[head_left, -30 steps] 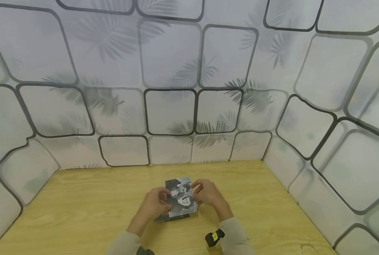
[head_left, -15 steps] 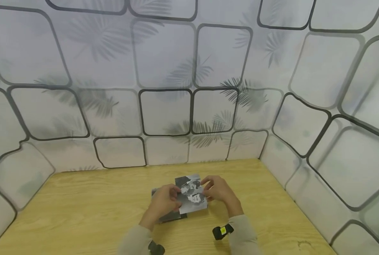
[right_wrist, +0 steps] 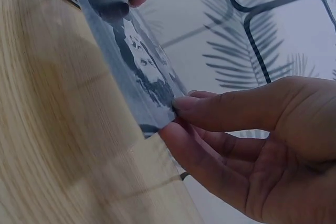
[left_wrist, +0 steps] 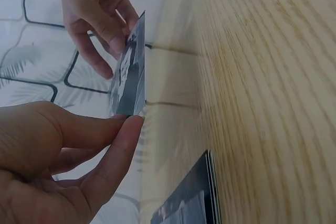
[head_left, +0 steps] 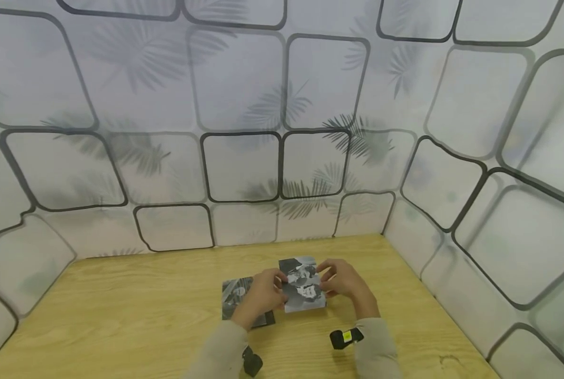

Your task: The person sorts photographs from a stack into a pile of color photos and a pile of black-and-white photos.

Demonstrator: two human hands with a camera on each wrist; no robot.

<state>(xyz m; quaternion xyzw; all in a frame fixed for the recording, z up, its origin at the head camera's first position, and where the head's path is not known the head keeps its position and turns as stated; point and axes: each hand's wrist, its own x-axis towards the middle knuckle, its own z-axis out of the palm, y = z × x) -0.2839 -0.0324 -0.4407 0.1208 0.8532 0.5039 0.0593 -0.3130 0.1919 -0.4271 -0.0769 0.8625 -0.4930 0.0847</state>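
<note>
A black-and-white photo print (head_left: 304, 287) is held between both hands, raised a little off the table. My left hand (head_left: 265, 293) pinches its left edge between thumb and fingers, as the left wrist view also shows with the same photo (left_wrist: 131, 74). At the opposite edge my right hand (head_left: 345, 281) pinches it; in the right wrist view the thumb lies on the picture side of the photo (right_wrist: 139, 66). Left of it a small stack of dark photos (head_left: 234, 295) lies on the table, partly hidden behind my left hand and forearm.
The wooden table (head_left: 120, 316) is light with visible grain. Patterned white fabric (head_left: 244, 168) with dark outlines and leaf prints rises behind the table and along both sides. A black wrist camera (head_left: 345, 337) with a yellow label sits at the right sleeve.
Both hands have carried the photo to the right, off the stack. The stack, mostly covered before, now shows more of its top picture.
</note>
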